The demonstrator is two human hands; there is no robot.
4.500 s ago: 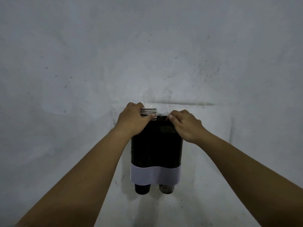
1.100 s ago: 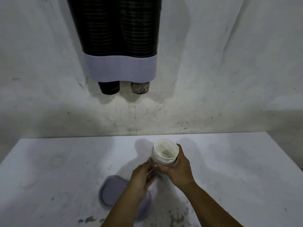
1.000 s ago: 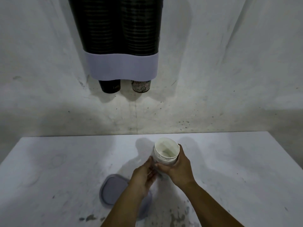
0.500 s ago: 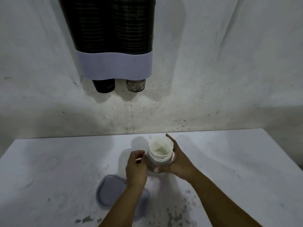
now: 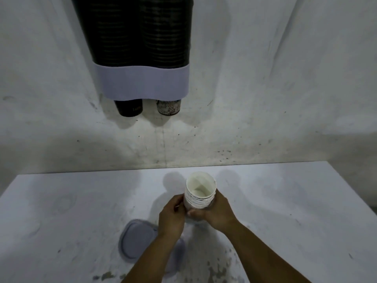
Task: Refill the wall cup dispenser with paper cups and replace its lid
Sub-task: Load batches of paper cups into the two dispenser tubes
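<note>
Both hands are wrapped around a nested stack of white paper cups just below the middle of the view. The right hand grips the stack from its 4 o'clock side, thumb crossing the front under the rims, fingers curled behind. The left hand closes on the stack from 8 o'clock, its fingertips pressed against the lower rims. The stack stands upright with its open mouth facing up, the stepped rims showing above the hands; whether its base touches the surface is hidden by the hands.

Under the left forearm, at 7 o'clock from the cups, a flat grey rounded plastic lid lies on the pale, stained counter, partly covered by the arm.

Toward 12 o'clock, well apart from the hands, the dark twin-tube wall cup dispenser hangs on the scuffed white wall, with a pale lilac band around its lower end. Two cup bottoms stick out beneath the band: a black cup on the left tube and a patterned cup on the right. The dispenser's top is cut off by the frame.
</note>
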